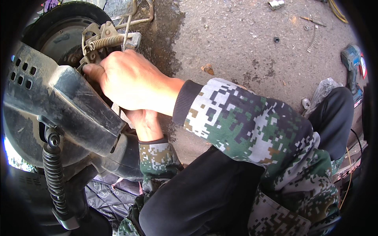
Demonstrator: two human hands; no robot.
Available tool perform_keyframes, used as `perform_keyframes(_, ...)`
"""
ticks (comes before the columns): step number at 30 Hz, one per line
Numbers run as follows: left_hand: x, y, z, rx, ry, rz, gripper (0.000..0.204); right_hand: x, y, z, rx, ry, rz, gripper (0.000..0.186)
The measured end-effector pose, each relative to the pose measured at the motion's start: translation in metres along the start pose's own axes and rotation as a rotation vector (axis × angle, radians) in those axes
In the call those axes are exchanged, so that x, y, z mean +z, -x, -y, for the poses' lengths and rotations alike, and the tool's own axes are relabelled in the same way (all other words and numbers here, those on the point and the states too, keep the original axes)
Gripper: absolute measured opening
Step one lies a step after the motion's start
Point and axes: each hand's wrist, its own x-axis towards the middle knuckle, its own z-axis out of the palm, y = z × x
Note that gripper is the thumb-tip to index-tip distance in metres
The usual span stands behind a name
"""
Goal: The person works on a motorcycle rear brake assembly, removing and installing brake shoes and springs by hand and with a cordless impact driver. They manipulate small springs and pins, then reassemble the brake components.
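Note:
A dusty black scooter or moped fills the left side, with its wheel (88, 11) at the upper left and a scuffed plastic cover (78, 100) nearer me. Beside the wheel, a coil spring (107, 42) stretches along a rusty metal stand bracket (133, 40). My right hand (130, 80) is closed just below that spring, its thumb against a small metal part by the wheel hub. Whatever its fingers grip is hidden. Beneath it, my left hand (146, 122) reaches in under the cover's edge; only the wrist and palm base show, and its fingers are out of sight.
A shock absorber (55, 177) runs down the scooter's near side. On the rough ground at right lie a socket (275, 4), a thin screwdriver-like tool (313, 21), a loose spring (314, 38), a nut (277, 39), a blue-grey power tool (350, 59) and a clear plastic bag (326, 87).

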Motion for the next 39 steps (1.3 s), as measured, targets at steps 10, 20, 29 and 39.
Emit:
perform_keyframes(10, 0.001, -0.001, 0.002, 0.012, -0.034, -0.01, 0.057, 0.002, -0.001, -0.001, -0.043, -0.071, -0.028, 0.044)
perform_keyframes(20, 0.005, 0.0, 0.003, 0.017, -0.029, -0.011, 0.059, 0.002, -0.002, 0.003, 0.038, -0.129, 0.052, 0.041)
perform_keyframes(29, 0.002, 0.01, 0.002, 0.006, -0.053, -0.035, 0.061, 0.004, 0.007, 0.001, 0.055, 0.013, 0.035, 0.038)
perform_keyframes(39, 0.007, 0.015, 0.006, 0.018, -0.05, -0.053, 0.063, -0.002, 0.002, 0.004, 0.026, -0.036, 0.043, 0.03)
